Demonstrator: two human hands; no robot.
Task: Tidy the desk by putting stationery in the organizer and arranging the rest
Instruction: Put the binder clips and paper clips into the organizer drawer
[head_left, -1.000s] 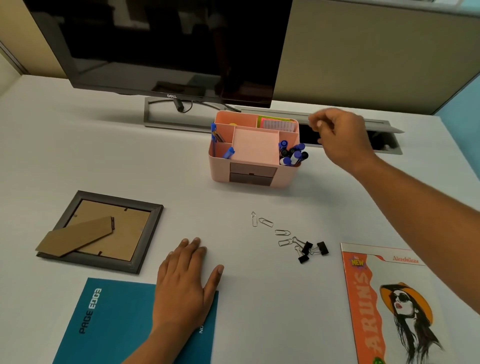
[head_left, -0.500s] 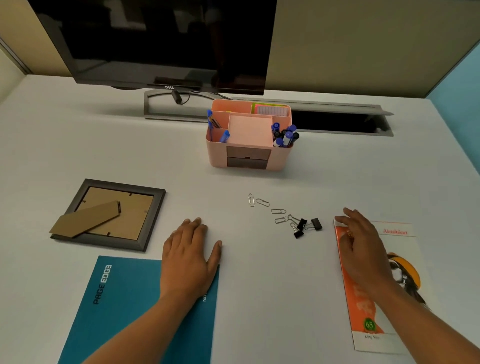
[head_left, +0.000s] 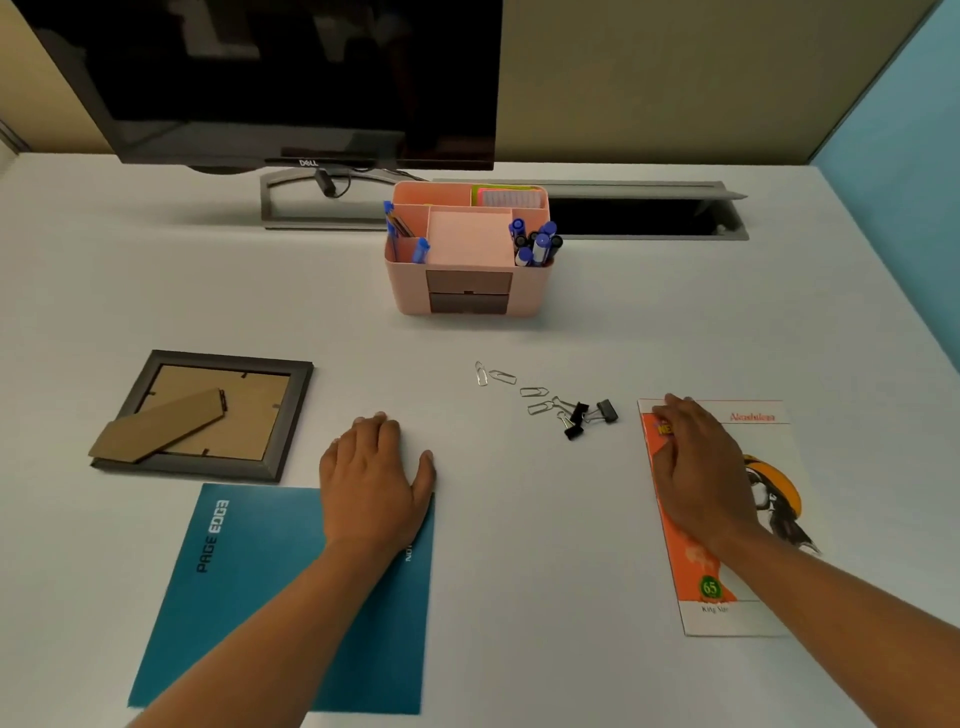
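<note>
Head view: orange booklet (head_left: 769, 519) near right on desk (head_left: 545, 571), right hand (head_left: 698, 478) flat on it, fingers spread, gripping nothing. Left hand (head_left: 374, 483) flat on teal notebook (head_left: 249, 582) corner. Advise: slide booklet flat, avoid binder clips (head_left: 589, 415) just left. Organizer (head_left: 467, 254) far centre.

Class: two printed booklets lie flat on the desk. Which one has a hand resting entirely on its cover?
The orange illustrated booklet, under the right hand; the left hand only overlaps the teal booklet's corner.
</note>
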